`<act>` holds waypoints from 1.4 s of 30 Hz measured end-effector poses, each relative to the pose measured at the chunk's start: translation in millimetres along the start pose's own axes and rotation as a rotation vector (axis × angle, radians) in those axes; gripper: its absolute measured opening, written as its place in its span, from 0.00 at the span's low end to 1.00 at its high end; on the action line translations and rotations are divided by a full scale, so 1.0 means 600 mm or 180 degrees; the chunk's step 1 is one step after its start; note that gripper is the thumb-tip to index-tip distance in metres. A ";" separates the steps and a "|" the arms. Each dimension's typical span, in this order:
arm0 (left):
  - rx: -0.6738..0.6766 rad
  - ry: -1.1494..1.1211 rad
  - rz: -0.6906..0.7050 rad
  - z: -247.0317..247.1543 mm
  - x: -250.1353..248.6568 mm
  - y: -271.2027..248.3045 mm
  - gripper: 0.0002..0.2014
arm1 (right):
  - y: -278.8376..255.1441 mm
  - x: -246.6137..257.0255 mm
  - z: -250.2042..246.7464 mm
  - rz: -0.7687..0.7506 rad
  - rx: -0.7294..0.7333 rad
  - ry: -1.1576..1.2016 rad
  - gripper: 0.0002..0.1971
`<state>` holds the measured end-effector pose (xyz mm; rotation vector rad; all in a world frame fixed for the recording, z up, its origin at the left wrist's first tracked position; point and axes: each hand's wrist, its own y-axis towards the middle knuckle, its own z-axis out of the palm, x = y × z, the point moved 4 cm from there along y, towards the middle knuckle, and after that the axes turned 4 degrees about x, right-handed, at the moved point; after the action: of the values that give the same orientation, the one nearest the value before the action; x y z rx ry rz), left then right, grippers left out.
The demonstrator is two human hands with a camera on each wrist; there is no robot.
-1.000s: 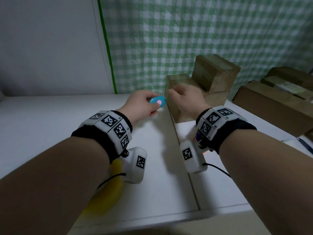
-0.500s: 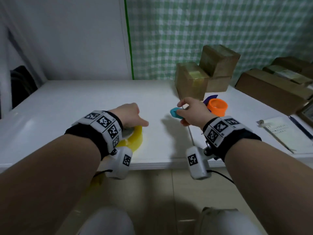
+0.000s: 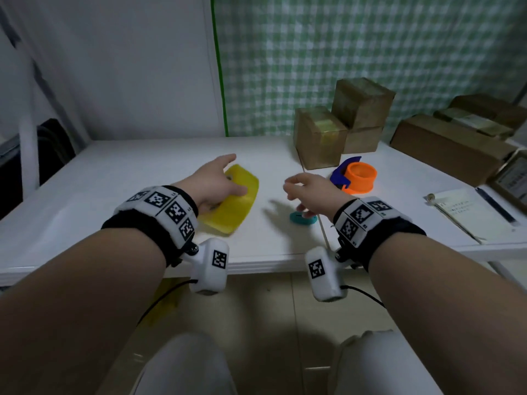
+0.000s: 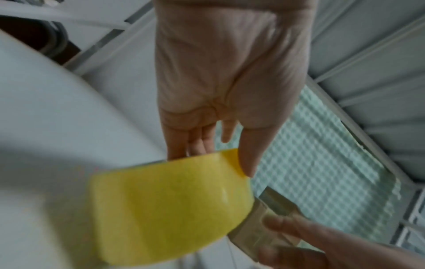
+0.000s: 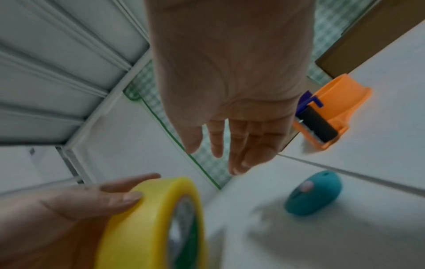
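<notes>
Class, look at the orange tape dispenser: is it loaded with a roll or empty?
Empty. The orange tape dispenser shows a bare hollow core, while the left hand grips the yellow tape roll apart from it.

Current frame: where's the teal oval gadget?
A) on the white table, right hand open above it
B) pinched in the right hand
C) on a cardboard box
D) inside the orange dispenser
A: the teal oval gadget lies on the white table, and the right hand hovers over it, fingers straight, holding nothing; the left hand grips the yellow tape roll.
</notes>
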<state>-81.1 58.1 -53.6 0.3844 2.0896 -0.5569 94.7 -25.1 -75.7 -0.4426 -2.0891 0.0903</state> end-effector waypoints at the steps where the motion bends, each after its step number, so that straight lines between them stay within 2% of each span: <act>1: 0.0086 -0.0414 0.0022 0.005 -0.005 -0.006 0.39 | -0.006 0.013 0.003 -0.0049 0.0102 0.0387 0.21; 4: 0.0422 -0.1080 0.0123 0.036 -0.016 -0.021 0.37 | -0.017 0.038 0.007 -0.0284 0.0271 0.0952 0.25; 9: 0.0747 -0.1418 -0.0095 0.080 -0.006 -0.029 0.36 | -0.030 0.023 0.003 -0.0252 0.0360 0.0856 0.26; 12: 0.0719 -0.1102 -0.0119 0.079 -0.006 -0.024 0.35 | -0.039 0.021 0.000 -0.0231 0.0346 0.0749 0.27; 16: 0.0569 -0.0572 0.0076 0.066 -0.013 -0.017 0.38 | -0.039 0.020 0.001 -0.0157 0.0413 0.0708 0.34; 21: 0.0633 -0.0460 0.0144 0.067 -0.011 -0.014 0.36 | -0.045 0.012 0.002 -0.0081 0.0612 0.0727 0.41; 26: 0.0660 -0.0349 0.0267 0.067 -0.016 -0.014 0.32 | -0.051 0.011 -0.001 -0.0027 0.0743 0.0679 0.43; 32: 0.0598 -0.0157 0.0550 0.060 -0.022 -0.022 0.27 | -0.050 0.018 -0.001 -0.0029 0.0751 0.0431 0.41; 38: 0.0556 -0.0031 0.0719 0.058 -0.029 -0.026 0.28 | -0.050 0.025 -0.007 -0.0118 0.0705 0.0210 0.38; 40: 0.0539 -0.0006 0.0766 0.057 -0.030 -0.027 0.30 | -0.049 0.032 -0.012 -0.0114 0.0640 0.0204 0.34; 42: 0.0573 0.0056 0.0757 0.058 -0.028 -0.027 0.34 | -0.047 0.040 -0.018 -0.0068 0.0458 0.0351 0.22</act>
<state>-55.3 25.2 -52.7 0.7329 1.9805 -0.6016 84.6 -44.2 -44.0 -0.3309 -1.9634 0.1979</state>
